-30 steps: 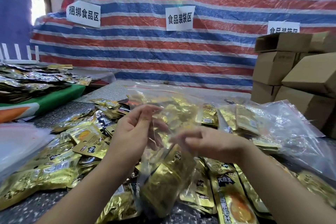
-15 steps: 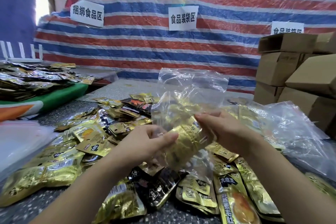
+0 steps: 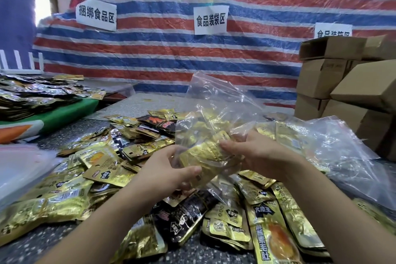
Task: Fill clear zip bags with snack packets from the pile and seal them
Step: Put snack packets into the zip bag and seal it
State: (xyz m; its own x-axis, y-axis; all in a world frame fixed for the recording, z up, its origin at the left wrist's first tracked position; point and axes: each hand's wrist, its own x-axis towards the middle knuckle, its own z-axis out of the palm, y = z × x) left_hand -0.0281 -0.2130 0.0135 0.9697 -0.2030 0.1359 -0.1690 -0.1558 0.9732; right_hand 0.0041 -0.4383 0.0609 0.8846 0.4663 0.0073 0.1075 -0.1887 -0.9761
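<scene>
Speckled table (image 3: 137, 103) | both hands (image 3: 165, 169) (image 3: 260, 154) grip seemingly packet-filled zip bag (image 3: 214, 118)

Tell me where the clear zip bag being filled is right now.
In the head view, centre frame: the clear zip bag is held above the snack pile, left hand and right hand gripping its gold-packet-filled lower end.

Left hand (image 3: 169, 169), right hand (image 3: 260, 153) grip filled zip bag (image 3: 214, 135).

clear zip bag (image 3: 216, 100) upright, gold packets (image 3: 205, 152) inside
</scene>
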